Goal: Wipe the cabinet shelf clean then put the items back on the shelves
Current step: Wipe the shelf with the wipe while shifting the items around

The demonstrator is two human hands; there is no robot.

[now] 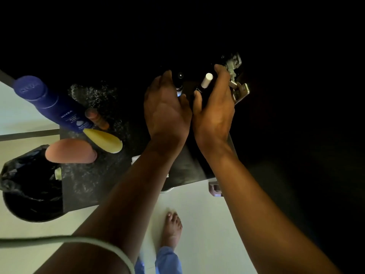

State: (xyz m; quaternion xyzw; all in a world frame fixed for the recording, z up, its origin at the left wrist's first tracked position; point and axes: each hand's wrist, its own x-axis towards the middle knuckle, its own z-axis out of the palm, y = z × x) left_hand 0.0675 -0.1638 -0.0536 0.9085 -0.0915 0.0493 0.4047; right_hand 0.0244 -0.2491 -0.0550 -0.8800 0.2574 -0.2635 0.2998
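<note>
Both my hands reach into the dark cabinet at the top centre. My left hand is closed around a small dark bottle with a black cap. My right hand grips a slim dark tube with a white cap. The two hands touch side by side. The shelf under them is too dark to make out. A metal door hinge sits just right of my right hand.
On the speckled dark countertop at left stand a blue Nivea bottle, a brown bottle, a yellow bottle and a peach bottle. A black-lined bin sits below on the pale floor. My bare foot shows.
</note>
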